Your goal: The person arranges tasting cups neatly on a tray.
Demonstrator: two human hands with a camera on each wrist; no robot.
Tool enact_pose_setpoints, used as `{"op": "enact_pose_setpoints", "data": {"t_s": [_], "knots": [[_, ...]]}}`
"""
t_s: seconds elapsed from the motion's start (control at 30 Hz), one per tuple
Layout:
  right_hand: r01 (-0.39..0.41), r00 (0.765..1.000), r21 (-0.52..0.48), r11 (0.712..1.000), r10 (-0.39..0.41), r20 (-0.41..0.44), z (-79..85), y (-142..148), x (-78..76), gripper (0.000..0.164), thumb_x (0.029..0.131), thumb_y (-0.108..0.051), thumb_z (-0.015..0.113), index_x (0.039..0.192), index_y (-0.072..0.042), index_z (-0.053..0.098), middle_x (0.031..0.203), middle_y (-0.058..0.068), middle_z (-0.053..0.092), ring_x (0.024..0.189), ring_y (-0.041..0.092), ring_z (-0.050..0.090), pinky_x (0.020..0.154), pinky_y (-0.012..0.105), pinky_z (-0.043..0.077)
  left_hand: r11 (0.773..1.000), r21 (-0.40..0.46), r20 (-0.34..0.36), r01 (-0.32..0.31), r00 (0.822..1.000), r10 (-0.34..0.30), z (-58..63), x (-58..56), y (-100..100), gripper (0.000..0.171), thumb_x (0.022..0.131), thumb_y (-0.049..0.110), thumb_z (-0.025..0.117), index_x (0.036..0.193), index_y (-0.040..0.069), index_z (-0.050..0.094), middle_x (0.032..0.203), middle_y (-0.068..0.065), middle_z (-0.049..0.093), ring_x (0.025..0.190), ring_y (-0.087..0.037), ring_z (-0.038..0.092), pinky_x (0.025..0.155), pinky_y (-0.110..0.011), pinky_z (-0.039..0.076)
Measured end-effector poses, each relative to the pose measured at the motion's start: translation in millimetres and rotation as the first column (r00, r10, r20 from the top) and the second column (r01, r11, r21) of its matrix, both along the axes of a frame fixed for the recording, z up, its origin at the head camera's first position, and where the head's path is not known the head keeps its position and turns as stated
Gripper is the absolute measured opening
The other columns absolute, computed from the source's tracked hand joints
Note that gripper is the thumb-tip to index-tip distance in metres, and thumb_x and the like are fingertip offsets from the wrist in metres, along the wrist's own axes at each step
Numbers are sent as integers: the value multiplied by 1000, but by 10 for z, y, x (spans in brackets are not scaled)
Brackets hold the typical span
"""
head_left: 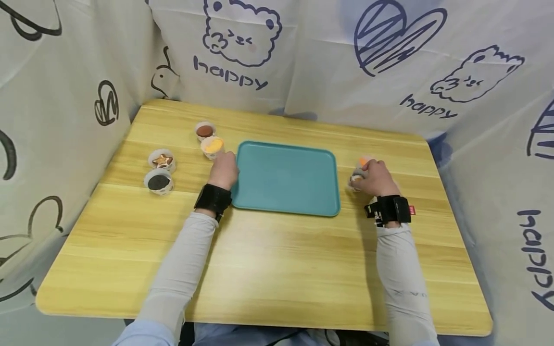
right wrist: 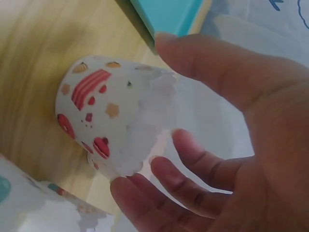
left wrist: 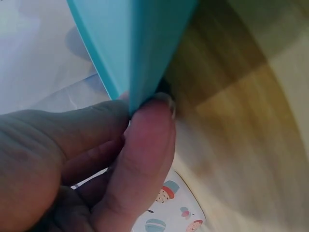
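Observation:
My left hand (head_left: 223,170) pinches the left rim of the teal tray (head_left: 285,178) between thumb and fingers, as the left wrist view shows up close. Over at the tray's right side, my right hand (head_left: 378,179) reaches to a printed paper cupcake cup (right wrist: 111,111) with a scalloped rim. Its thumb and fingers are spread on either side of that rim, with no firm grip showing. Another cupcake cup (right wrist: 48,208) sits close by in the right wrist view, and an orange-topped cupcake (head_left: 365,162) lies partly hidden behind the right fingers.
Beside the left hand stand a yellow-topped cupcake (head_left: 213,146) and a brown-topped one (head_left: 205,130). Farther left are a cupcake with a star (head_left: 162,159) and a black-topped cupcake (head_left: 158,182). The wooden table (head_left: 285,269) is bordered by drawn-on white curtains (head_left: 303,57).

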State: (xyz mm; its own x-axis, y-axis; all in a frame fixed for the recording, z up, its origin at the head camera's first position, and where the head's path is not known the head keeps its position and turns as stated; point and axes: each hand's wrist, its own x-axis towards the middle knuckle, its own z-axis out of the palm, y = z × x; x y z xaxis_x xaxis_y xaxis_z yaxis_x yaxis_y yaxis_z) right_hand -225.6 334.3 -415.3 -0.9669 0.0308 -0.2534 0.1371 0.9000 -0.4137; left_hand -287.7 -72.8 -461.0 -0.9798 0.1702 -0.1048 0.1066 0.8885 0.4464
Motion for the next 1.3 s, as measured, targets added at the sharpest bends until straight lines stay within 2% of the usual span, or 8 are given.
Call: {"op": "enact_pose_setpoints", "data": {"t_s": [0.3,0.53,0.63,0.73,0.83,0.93,1.1,1.3], "knots": [[-8,1000,18,1000,9,-27,-45,-103,4,72,89,-25,76,140,7,38,131,33,39,107,43,45,89,55,42,999,39,-9,-19,1000,20,3,27,19,22,92,-2,63,110,-15,65,110,-31,66,112,-44,57,98,-50,50],[-64,998,39,997,64,-9,-93,-156,-44,59,88,-19,76,130,10,46,128,34,42,108,44,43,92,56,41,995,90,5,-35,999,35,-41,13,-42,20,92,0,62,106,-15,67,108,-30,66,105,-41,60,94,-49,50],[-70,998,13,997,70,4,-106,-156,-59,57,88,-16,75,128,11,45,124,32,45,103,42,46,89,54,42,992,124,-1,-37,999,37,-43,46,-73,13,91,-1,61,85,-11,66,97,-25,63,98,-38,59,91,-48,51],[-58,998,-2,998,58,7,-55,-171,-64,55,89,-15,74,127,10,44,122,31,45,100,41,46,87,53,43,988,154,-16,-22,1000,25,-35,90,-106,31,88,-4,58,59,1,50,73,-13,47,86,-34,53,81,-45,49],[-49,999,-13,999,49,-10,59,-230,-89,53,89,-15,73,127,9,45,121,30,44,100,40,44,86,53,42,987,164,-31,0,1000,5,-43,113,-133,45,86,-7,55,52,10,32,63,-2,25,77,-30,45,73,-41,43],[-62,997,-37,997,60,-48,182,-369,-179,53,90,-14,72,128,9,45,118,30,47,99,40,46,85,52,42,987,161,-26,-8,1000,13,-50,114,-142,40,87,-9,53,55,9,35,63,-3,28,75,-31,47,72,-41,44],[-143,985,-60,988,136,-107,248,-785,-414,53,89,-12,73,130,9,47,116,29,54,99,40,51,86,52,44,997,72,-30,-4,1000,7,-30,121,-116,15,89,-11,50,84,-8,64,90,-25,66,97,-44,63,91,-50,52],[-272,952,-78,959,256,-169,126,-1404,-664,53,87,-9,77,128,7,49,121,28,55,103,38,53,89,51,46,999,37,-28,5,1000,-4,-18,128,-50,24,91,-13,49,105,-10,68,108,-27,70,105,-43,66,94,-49,53]]}}
